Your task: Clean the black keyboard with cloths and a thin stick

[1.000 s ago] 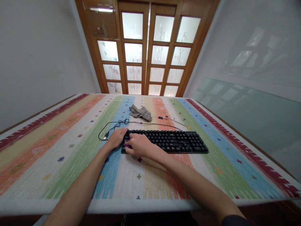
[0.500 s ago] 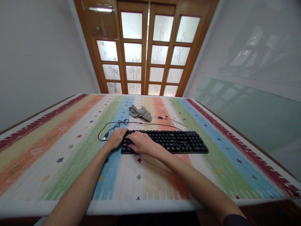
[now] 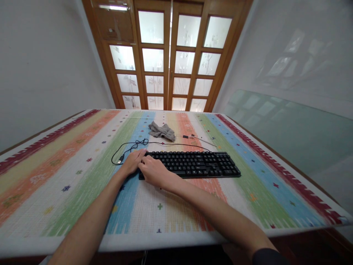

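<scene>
A black computer keyboard (image 3: 193,163) lies flat on the tablecloth, its long side across in front of me. My left hand (image 3: 134,161) grips the keyboard's left end, fingers at the far left corner. Over the leftmost keys, beside the left hand, is my right hand (image 3: 153,171) with its fingers curled inward. Its palm hides whatever it holds; half a second ago a small dark purple thing showed under those fingers. From the keyboard's far edge a thin black cable (image 3: 176,144) runs left into a loose knot, ending in a USB plug (image 3: 120,159).
Behind the keyboard lies a crumpled grey cloth (image 3: 162,131). To its right is a thin, pale stick-like tool (image 3: 202,140) with a dark part. The striped tablecloth (image 3: 82,191) covers the table. Beyond stand wooden doors with glass panes (image 3: 153,60), and walls flank both sides.
My right hand has shifted left and toward me over the keyboard's left end, and its fingers have curled in. The purple thing is now hidden. The left hand stays at the keyboard's end.
</scene>
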Demonstrator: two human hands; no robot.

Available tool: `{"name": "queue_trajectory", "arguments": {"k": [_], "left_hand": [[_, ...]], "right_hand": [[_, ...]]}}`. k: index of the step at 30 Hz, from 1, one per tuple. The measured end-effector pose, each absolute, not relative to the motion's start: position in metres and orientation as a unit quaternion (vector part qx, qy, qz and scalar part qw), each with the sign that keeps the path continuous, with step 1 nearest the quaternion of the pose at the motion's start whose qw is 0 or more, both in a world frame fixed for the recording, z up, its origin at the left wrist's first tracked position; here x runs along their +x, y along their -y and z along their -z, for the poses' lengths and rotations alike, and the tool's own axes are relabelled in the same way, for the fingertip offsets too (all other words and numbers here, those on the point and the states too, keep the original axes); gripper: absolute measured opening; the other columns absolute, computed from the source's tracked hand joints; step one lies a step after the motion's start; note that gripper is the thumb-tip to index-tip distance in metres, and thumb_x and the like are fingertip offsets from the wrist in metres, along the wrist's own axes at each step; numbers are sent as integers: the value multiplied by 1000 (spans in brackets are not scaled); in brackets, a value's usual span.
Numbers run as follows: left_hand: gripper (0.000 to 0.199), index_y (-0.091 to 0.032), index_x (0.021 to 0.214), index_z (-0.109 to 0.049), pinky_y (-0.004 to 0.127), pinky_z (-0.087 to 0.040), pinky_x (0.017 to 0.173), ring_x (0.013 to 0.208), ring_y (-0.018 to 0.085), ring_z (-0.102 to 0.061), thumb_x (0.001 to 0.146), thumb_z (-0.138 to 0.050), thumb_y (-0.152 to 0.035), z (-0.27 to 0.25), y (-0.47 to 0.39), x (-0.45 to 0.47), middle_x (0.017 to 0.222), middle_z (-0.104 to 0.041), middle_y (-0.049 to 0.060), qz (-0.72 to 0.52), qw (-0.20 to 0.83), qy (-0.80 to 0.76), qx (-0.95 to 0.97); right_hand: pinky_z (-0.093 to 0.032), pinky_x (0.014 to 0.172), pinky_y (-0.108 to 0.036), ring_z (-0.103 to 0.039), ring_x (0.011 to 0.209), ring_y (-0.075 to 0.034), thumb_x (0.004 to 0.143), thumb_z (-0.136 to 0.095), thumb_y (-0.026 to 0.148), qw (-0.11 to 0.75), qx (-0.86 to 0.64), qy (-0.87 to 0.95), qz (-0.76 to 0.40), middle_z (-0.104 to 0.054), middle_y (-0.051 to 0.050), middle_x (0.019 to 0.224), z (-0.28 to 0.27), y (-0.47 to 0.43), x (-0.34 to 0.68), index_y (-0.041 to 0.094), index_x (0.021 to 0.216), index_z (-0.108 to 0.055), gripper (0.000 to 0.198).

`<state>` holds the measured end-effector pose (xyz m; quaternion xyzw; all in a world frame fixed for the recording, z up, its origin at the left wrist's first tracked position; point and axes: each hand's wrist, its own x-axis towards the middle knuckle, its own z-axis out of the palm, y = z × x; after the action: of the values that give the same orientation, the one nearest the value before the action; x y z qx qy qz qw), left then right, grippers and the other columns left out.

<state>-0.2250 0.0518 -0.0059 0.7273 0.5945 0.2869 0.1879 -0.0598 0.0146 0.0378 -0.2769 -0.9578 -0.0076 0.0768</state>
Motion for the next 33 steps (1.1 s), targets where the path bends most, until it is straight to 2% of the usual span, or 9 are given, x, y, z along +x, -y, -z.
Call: {"name": "queue_trajectory", "arguments": {"k": [7, 13, 16, 24, 26, 30, 33], "left_hand": [[49, -24, 87, -61, 41, -46, 100, 104, 27, -65, 95, -22, -53, 5, -50, -224, 102, -73, 10, -292, 180, -601, 722], [49, -24, 84, -59, 42, -47, 98, 104, 28, -65, 95, -21, -53, 2, -48, -222, 99, -73, 9, -281, 169, -611, 721], [50, -23, 83, -59, 42, -46, 97, 103, 28, -65, 94, -20, -53, 1, -48, -222, 100, -73, 10, -280, 173, -612, 719], [47, -25, 77, -53, 40, -48, 90, 91, 26, -64, 95, -20, -54, 5, -50, -223, 89, -71, 7, -288, 164, -590, 736], [48, -25, 78, -54, 40, -48, 92, 93, 26, -64, 95, -20, -54, 6, -50, -223, 92, -71, 8, -287, 165, -590, 736], [53, -23, 91, -62, 41, -47, 95, 100, 27, -65, 95, -19, -54, 4, -51, -222, 99, -73, 9, -283, 170, -600, 729], [56, -23, 93, -64, 40, -46, 95, 101, 28, -65, 95, -19, -56, 3, -51, -222, 98, -73, 8, -282, 173, -605, 725]], "right_hand": [[-57, 73, -32, -59, 109, -25, 96, -47, 14, 45, -245, 968, 18, -61, -17, 118, -43, -21, -49, 12, 112, -64, 23], [-50, 74, -31, -63, 96, -22, 96, -49, 18, 15, -272, 961, -42, -65, -12, 109, -54, -30, -31, 17, 106, -69, 22], [-48, 76, -30, -64, 94, -21, 96, -52, 20, 35, -283, 956, -77, -67, -10, 107, -53, -34, -27, 17, 109, -68, 21], [-44, 84, -31, -60, 101, -21, 98, -51, 20, 165, -317, 929, -97, -67, -13, 109, -46, -35, -29, 12, 115, -60, 21], [-44, 80, -29, -60, 98, -20, 97, -52, 20, 148, -314, 933, -94, -66, -12, 109, -47, -33, -27, 14, 114, -61, 20], [-41, 70, -27, -61, 87, -17, 98, -49, 20, 50, -300, 950, -74, -65, -9, 106, -51, -27, -15, 19, 112, -66, 22], [-39, 66, -26, -60, 83, -17, 99, -46, 19, 22, -298, 952, -61, -66, -9, 103, -53, -25, -5, 18, 109, -68, 24]]}}
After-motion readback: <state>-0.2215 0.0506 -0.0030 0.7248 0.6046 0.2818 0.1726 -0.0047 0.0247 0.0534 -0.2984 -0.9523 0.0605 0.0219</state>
